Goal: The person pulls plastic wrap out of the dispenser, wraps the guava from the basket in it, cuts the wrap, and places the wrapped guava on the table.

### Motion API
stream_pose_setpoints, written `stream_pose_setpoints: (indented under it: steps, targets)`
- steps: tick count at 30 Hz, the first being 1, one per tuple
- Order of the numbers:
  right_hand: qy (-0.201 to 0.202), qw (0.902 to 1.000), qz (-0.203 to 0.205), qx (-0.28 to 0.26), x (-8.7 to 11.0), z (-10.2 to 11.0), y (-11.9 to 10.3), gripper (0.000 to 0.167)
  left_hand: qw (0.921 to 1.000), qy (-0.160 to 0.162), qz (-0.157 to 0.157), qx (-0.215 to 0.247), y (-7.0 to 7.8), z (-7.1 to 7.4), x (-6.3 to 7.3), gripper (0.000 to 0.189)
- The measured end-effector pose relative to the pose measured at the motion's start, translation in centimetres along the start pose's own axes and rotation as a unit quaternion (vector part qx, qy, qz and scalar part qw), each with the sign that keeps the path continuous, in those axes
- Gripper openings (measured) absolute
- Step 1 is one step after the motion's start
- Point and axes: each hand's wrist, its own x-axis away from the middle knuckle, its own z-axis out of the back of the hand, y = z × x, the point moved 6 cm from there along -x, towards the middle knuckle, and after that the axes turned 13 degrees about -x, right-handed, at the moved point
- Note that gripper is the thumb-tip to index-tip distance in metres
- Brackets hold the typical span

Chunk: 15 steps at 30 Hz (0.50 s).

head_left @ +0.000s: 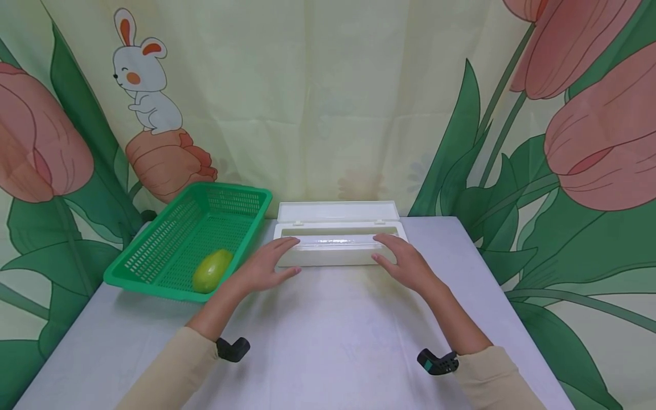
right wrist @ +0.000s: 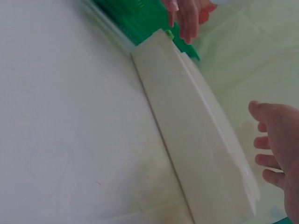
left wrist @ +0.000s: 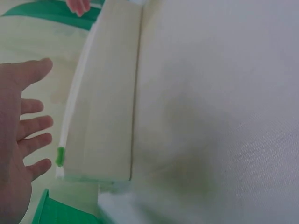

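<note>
In the head view, your left hand point(head_left: 267, 265) is just left of the frame's middle and your right hand point(head_left: 408, 264) just right of it, both with fingers extended and holding nothing. Between them, in the middle of the frame, is the white box point(head_left: 338, 258), its lid point(head_left: 337, 211) raised at the back and a shiny clear roll point(head_left: 333, 241) inside. Whether your fingertips touch the box there, you cannot tell. Left of centre, the green basket point(head_left: 148, 267) holds a yellow-green fruit point(head_left: 212, 271) near its right side; all this is on the white-covered table point(head_left: 328, 347). In the left wrist view, your left hand spreads at the left edge, apart from the box, which runs down the left half; a green piece point(left wrist: 60, 156) shows at its lower corner. In the right wrist view, your right hand is at the right edge, empty, with the box slanting through the middle and the basket at the top.
</note>
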Motion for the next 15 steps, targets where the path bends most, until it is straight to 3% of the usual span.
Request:
stream_pose_setpoints:
  steps: [15]
  targets:
    - [-0.003,0.9993,-0.036,-0.004,-0.56,-0.14,0.86,0.05,0.9999,-0.008,0.0,-0.015,-0.32,-0.14,-0.84,0.066]
